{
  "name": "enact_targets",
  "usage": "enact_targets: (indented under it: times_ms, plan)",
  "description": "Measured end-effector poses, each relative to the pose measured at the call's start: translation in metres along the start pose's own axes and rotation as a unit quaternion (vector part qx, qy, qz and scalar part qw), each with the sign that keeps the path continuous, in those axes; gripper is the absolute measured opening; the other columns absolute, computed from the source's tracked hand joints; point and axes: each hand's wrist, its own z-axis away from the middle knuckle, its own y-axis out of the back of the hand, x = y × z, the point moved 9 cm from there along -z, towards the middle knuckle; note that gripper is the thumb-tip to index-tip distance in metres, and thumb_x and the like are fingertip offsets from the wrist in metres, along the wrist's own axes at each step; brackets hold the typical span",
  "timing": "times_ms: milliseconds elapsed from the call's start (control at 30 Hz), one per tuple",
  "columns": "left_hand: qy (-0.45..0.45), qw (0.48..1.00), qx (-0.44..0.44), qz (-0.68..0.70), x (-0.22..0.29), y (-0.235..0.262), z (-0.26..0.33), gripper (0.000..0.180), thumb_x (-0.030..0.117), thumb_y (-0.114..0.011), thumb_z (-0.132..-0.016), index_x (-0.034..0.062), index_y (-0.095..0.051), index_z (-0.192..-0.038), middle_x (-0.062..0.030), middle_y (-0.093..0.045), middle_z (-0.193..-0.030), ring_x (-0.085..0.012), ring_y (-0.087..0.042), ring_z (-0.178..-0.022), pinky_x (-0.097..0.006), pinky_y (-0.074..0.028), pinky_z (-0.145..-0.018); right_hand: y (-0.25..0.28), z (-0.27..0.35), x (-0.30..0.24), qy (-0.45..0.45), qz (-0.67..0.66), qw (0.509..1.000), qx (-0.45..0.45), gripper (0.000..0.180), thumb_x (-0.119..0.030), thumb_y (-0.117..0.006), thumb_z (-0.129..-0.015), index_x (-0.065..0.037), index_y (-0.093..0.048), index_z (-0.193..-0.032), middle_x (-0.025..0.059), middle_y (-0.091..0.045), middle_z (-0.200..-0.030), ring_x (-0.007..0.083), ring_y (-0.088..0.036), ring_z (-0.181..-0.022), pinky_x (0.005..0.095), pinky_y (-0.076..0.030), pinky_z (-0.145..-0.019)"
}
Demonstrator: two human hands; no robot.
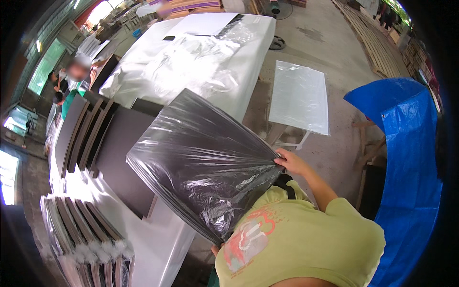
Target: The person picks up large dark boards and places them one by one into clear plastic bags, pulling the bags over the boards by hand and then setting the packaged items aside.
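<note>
A dark grey flat panel (pixel 191 138) in clear plastic film is held tilted against my front, its far end over the white-covered table. My right hand (pixel 292 161) pinches the gathered plastic at the panel's right edge, and creases fan out from there. At the panel's near corner my left hand (pixel 215 249) grips the edge; most of it is hidden under the panel and my shirt. Beside the wrapped panel, bare dark panels (pixel 122 153) lie on the table, with several more (pixel 86 131) leaning in a row.
Several plastic-wrapped panels (pixel 91 229) stand at the near left. Loose clear film (pixel 191 67) covers the far table. To the right are a small stand topped with a film-wrapped sheet (pixel 299 98) and a blue tarp (pixel 406 158). People (pixel 76 76) are at the far left.
</note>
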Motion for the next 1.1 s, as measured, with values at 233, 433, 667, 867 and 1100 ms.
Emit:
enact_targets:
  times_ms: [233, 433, 667, 867, 1100]
  plan:
    - [-0.083, 0.99, -0.064, 0.095, 0.084, -0.111, -0.025, 0.015, 0.01, -0.052, -0.084, -0.0002, -0.041, -0.086, -0.0104, -0.054, -0.068, -0.0186, -0.056, -0.063, -0.028, -0.041, -0.055, 0.124, 0.059, 0.097, -0.049, -0.054, 0.978, 0.197, 0.025, -0.02, -0.055, -0.084, -0.002, -0.053, -0.102, 0.0044, -0.054, -0.074, 0.0114, -0.05, -0.066, 0.0264, -0.043, -0.06]
    - [-0.061, 0.973, -0.2, 0.093, 0.182, -0.309, -0.068, 0.01, 0.007, -0.049, -0.086, -0.0027, -0.046, -0.083, -0.0101, -0.059, -0.064, -0.0166, -0.062, -0.057, -0.028, -0.047, -0.051, 0.225, 0.074, 0.204, -0.154, -0.247, 0.885, 0.364, 0.026, -0.022, -0.056, -0.084, 0.0, -0.057, -0.097, 0.0016, -0.053, -0.065, 0.008, -0.047, -0.048, 0.0213, -0.035, -0.039]
    - [0.064, 0.944, -0.322, 0.006, 0.105, -0.573, -0.122, 0.013, 0.002, -0.049, -0.083, -0.0065, -0.047, -0.093, -0.0125, -0.06, -0.074, -0.0233, -0.064, -0.065, -0.028, -0.05, -0.053, 0.306, 0.039, 0.312, -0.29, -0.261, 0.79, 0.474, 0.025, -0.012, -0.064, -0.077, 0.01, -0.056, -0.086, 0.0097, -0.057, -0.074, 0.0146, -0.055, -0.06, 0.0248, -0.048, -0.048]
    - [-0.003, 0.953, -0.3, -0.046, 0.117, -0.598, -0.123, 0.033, 0.002, -0.052, -0.076, -0.0028, -0.048, -0.108, -0.0163, -0.06, -0.092, -0.0294, -0.062, -0.079, -0.035, -0.049, -0.064, 0.3, 0.007, 0.377, -0.348, -0.259, 0.793, 0.428, 0.023, -0.007, -0.066, -0.074, 0.011, -0.055, -0.082, 0.0127, -0.056, -0.074, 0.0195, -0.057, -0.062, 0.0286, -0.053, -0.052]
    - [-0.289, 0.929, 0.117, -0.201, 0.305, -0.434, -0.189, 0.059, 0.013, -0.064, -0.071, 0.0091, -0.037, -0.123, -0.0183, -0.021, -0.135, -0.0366, -0.02, -0.124, -0.049, -0.024, -0.094, 0.294, 0.006, 0.424, -0.353, -0.25, 0.803, 0.41, 0.03, -0.013, -0.066, -0.074, 0.009, -0.053, -0.089, 0.0131, -0.055, -0.079, 0.0221, -0.057, -0.066, 0.0325, -0.052, -0.051]
